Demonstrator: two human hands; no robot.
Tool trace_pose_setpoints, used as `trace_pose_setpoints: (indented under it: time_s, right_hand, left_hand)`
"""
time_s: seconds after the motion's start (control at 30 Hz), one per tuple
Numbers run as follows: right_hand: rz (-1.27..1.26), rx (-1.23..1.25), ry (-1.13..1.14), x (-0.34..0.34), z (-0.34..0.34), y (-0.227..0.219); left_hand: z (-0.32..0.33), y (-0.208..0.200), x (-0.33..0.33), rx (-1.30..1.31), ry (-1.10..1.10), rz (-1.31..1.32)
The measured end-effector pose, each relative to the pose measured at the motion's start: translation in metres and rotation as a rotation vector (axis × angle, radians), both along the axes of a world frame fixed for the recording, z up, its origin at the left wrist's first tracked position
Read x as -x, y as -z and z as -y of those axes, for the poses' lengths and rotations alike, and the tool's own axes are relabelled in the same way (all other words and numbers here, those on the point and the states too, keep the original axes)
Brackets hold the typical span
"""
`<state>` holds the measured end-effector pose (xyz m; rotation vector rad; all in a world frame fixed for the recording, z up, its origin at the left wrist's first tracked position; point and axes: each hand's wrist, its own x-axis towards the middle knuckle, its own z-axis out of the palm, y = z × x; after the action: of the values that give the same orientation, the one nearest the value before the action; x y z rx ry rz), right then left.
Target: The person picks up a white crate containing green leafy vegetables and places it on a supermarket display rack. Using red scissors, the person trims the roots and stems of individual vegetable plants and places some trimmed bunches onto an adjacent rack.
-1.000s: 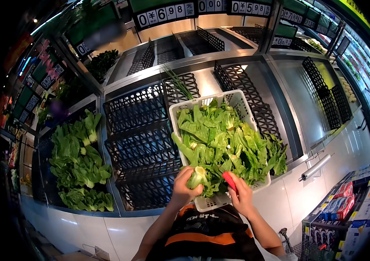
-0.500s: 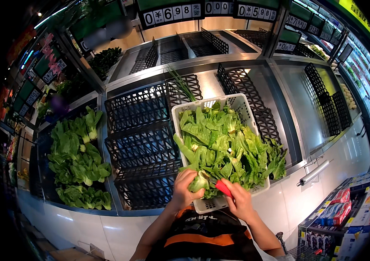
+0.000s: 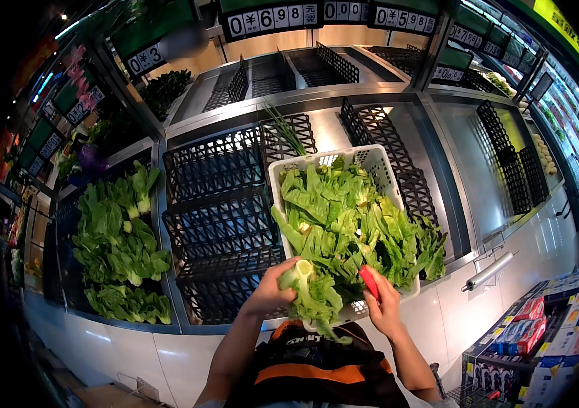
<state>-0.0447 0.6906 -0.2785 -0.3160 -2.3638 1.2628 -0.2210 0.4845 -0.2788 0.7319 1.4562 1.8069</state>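
Observation:
In my left hand (image 3: 273,288) is a leafy green lettuce head (image 3: 318,298), its pale, round cut base tipped up toward me and its leaves hanging down toward my apron. My right hand (image 3: 385,307) is closed around a tool with a red handle (image 3: 369,280); its working end is too hard to make out against the leaves. A gap separates this tool from the lettuce head. Both hands are at the near side of a white plastic basket (image 3: 388,178), which is heaped with loose lettuce (image 3: 333,211).
The basket rests on a metal display counter among black plastic racks (image 3: 214,170). Leafy greens (image 3: 123,238) lie in the left bay, and long green stalks (image 3: 288,132) lie behind the basket. At the right are a film roll (image 3: 488,272) on the counter front and stacked packages (image 3: 524,326).
My left hand has moved slightly left and turned the lettuce head so its cut base faces up. My right hand has drawn the red-handled tool away to the right.

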Motion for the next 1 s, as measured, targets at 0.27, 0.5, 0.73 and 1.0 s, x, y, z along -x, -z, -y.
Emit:
trace_pose_setpoints:
  time_s: [0.27, 0.5, 0.73, 1.0]
  right_hand:
    - [-0.034, -0.138, -0.18, 0.004, 0.014, -0.031]
    - [-0.072, -0.191, -0.158, 0.011, 0.015, -0.026]
    - [0.029, -0.014, -0.036, 0.023, 0.008, 0.017]
    - [0.081, 0.372, 0.037, 0.028, 0.004, 0.005]
  left_hand:
    - [-0.011, 0.003, 0.004, -0.071, 0.145, 0.096]
    - [-0.013, 0.009, 0.003, -0.14, 0.203, 0.14]
    - [-0.018, -0.001, -0.002, -0.32, 0.306, 0.098]
    - [-0.012, -0.003, 0.004, -0.168, 0.174, 0.162]
